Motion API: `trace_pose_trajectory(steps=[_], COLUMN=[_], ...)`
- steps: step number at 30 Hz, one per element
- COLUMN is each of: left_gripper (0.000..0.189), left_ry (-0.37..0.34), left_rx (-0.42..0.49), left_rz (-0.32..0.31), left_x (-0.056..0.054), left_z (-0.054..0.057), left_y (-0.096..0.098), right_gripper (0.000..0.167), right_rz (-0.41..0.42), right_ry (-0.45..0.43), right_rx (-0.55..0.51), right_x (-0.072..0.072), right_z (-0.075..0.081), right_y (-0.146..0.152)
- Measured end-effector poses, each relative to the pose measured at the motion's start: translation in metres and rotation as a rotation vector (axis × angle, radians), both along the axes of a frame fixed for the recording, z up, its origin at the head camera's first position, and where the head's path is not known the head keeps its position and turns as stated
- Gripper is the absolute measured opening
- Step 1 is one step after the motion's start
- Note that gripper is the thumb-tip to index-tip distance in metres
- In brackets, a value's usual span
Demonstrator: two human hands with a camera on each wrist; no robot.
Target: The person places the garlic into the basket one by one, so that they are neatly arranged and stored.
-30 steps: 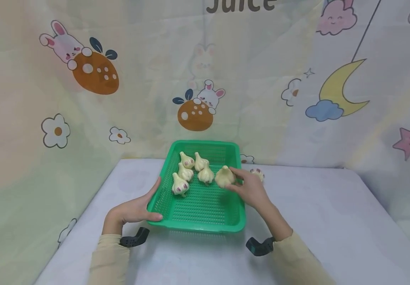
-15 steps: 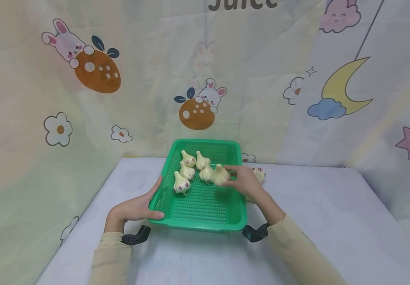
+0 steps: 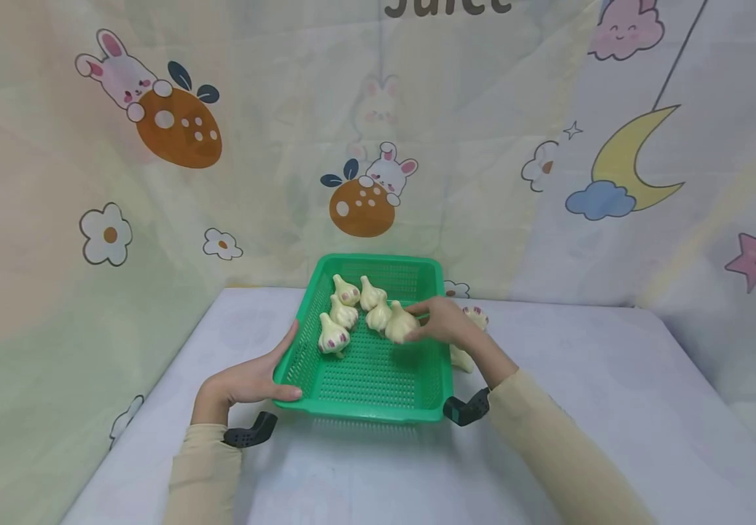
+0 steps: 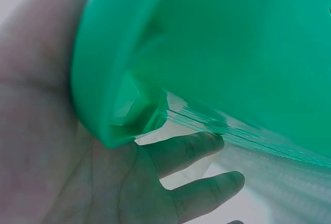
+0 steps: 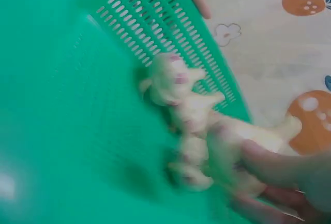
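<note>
My right hand [image 3: 446,321] pinches a pale garlic bulb [image 3: 400,322] between thumb and fingers, inside a green basket [image 3: 378,414] with slotted walls. The held bulb is upright, right beside other garlic bulbs [image 3: 334,335] in the basket's back left part. In the right wrist view the held garlic bulb [image 5: 253,136] is blurred, and the hand covers part of it. My left hand [image 3: 249,379] holds the basket at its near left corner, thumb on the near rim. In the left wrist view two fingers [image 4: 207,193] stretch below the basket wall [image 4: 232,53].
Outside the basket, just right of it, a garlic bulb [image 3: 476,316] and another pale bulb [image 3: 461,358] lie on the white table [image 3: 581,379], partly hidden by the right arm and basket. A printed cloth [image 3: 273,146] hangs behind the table.
My right hand has moved left with the garlic bulb, bringing it up to the others. The pale bulb beside the basket now shows more. The left hand stays at the corner.
</note>
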State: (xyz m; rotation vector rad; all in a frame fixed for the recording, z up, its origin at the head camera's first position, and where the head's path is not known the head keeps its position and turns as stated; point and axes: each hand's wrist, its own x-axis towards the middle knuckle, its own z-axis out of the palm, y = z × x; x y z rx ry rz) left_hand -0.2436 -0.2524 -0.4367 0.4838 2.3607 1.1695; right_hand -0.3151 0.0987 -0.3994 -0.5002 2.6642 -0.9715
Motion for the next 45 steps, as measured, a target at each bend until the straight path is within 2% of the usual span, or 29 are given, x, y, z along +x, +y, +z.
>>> trace_pose_trajectory(steps=[4, 7, 12, 18, 22, 25, 33, 37, 42, 45], left_gripper=[0.121, 0.121, 0.121, 0.121, 0.121, 0.121, 0.122, 0.122, 0.121, 0.121], left_ry=[0.009, 0.016, 0.012, 0.015, 0.009, 0.007, 0.02, 0.015, -0.006, -0.011], left_rx=[-0.004, -0.006, 0.003, -0.009, 0.004, 0.008, -0.012, -0.025, -0.019, -0.01], left_rz=[0.002, 0.005, 0.001, 0.006, 0.007, 0.003, -0.011, -0.004, 0.01, 0.008], left_x=[0.0, 0.0, 0.0, 0.0, 0.002, 0.002, 0.0, 0.0, 0.001, 0.001], left_z=[0.001, 0.001, 0.001, -0.001, 0.001, 0.001, 0.0, 0.001, 0.002, 0.002], left_y=[-0.001, -0.002, -0.002, -0.005, -0.003, 0.0, 0.001, 0.001, -0.001, -0.001], right_gripper=[0.059, 0.059, 0.055, 0.054, 0.029, 0.025, 0.045, 0.049, 0.027, 0.025], right_rz=[0.035, 0.063, 0.052, 0.033, 0.061, 0.08, 0.017, -0.005, 0.011, 0.036], right_ry=[-0.087, -0.115, -0.084, -0.07, -0.045, -0.054, -0.128, -0.105, -0.059, -0.045], right_rx=[0.007, 0.041, 0.108, 0.128, 0.117, 0.093, 0.029, 0.02, 0.048, 0.07], right_x=[-0.007, -0.012, -0.017, -0.019, -0.022, -0.021, -0.018, -0.018, -0.018, -0.018], right_z=[0.003, 0.004, 0.002, -0.006, -0.017, -0.024, -0.035, -0.04, -0.043, -0.043], right_y=[-0.003, -0.007, -0.017, -0.034, -0.043, -0.044, -0.042, -0.046, -0.049, -0.049])
